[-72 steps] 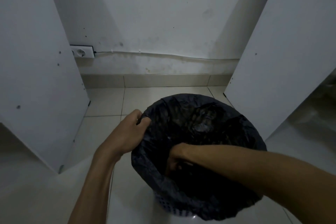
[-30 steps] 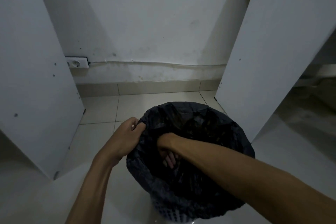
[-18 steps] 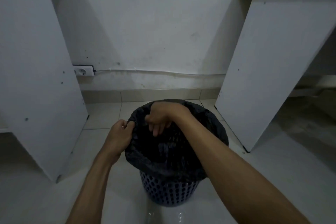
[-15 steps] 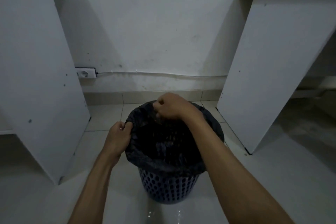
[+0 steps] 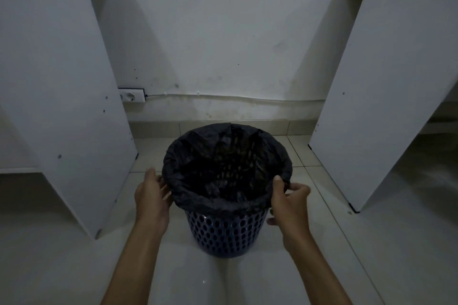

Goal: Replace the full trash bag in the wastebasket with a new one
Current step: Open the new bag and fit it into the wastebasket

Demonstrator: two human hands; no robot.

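**Both hands at the rim**

The left hand is spread, fingers loosely extended, palm turned inward. The right hand pinches with thumb over curled fingers. Both bare forearms reach forward, well apart.

Dim white wall, tiled floor, 2 white panels.

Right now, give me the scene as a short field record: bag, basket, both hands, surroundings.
bag: black trash bag lining the basket, top edge folded over the rim all round
basket: blue perforated wastebasket, upright on the tiled floor
bag contents: interior dark, cannot tell
left hand: left hand open, fingers against the folded bag edge on the left side
right hand: right hand pinching the bag edge at the right rim
surroundings: white panels on both sides, wall socket low on the wall behind
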